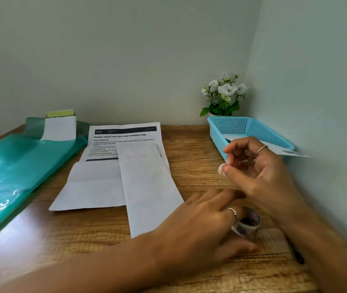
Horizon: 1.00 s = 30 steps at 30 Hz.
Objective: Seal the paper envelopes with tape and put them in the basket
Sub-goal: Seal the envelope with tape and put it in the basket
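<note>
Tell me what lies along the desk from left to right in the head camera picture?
Shiny teal plastic sheet → printed white paper sheet → long folded white paper envelope → small roll of clear tape under the left hand → light blue perforated plastic basket.
</note>
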### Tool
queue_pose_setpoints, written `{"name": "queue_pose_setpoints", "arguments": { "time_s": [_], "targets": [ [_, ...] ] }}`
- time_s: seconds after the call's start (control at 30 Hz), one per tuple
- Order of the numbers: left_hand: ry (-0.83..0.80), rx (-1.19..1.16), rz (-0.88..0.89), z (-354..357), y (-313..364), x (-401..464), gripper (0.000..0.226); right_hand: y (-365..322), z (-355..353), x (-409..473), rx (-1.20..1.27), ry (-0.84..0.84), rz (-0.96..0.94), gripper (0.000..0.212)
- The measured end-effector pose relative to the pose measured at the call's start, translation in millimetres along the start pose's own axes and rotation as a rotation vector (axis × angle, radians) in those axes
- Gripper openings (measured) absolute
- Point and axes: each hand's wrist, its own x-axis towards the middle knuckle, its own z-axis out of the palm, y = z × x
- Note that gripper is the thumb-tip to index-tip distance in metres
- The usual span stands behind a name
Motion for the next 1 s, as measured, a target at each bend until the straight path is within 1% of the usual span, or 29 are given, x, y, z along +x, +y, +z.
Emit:
{"name": "queue_pose_setpoints", "arguments": {
  "time_s": [0.07,0.13,0.3,0.43,0.53,0.7,0.8,0.93,1.0],
  "targets": [
    [0.027,0.124,-0.001,-13,-6,-16,0.047,-1,0,-1,-0.03,-0.035,0.001,0.03],
    [0.028,0.191,-0.063,-30,-16,-33,0.045,-1,2,-1,-0.037,-0.082,0.002,0.03],
    [0.068,0.116,-0.356,-61,-60,-57,0.036,-6,11,3,0.075,-0.27,0.079,0.032],
    [0.056,0.124,-0.484,-62,-84,-63,0.031,-10,20,8,-0.065,-0.476,0.157,0.037],
    [0.057,0.083,-0.505,-52,-90,-64,0.03,-14,26,15,-0.166,-0.627,0.228,0.039],
    [0.097,0.024,-0.474,-48,-88,-64,0.029,-21,42,24,-0.303,-0.776,0.244,0.041],
    [0.067,0.009,-0.444,-47,-85,-67,0.032,-22,50,24,-0.322,-0.81,0.225,0.04],
    [0.056,-0.04,-0.451,-48,-84,-67,0.052,-19,53,23,-0.319,-0.812,0.186,0.04],
    [0.032,-0.059,-0.471,-48,-85,-66,0.057,-19,50,23,-0.307,-0.812,0.17,0.042]
  ]
}}
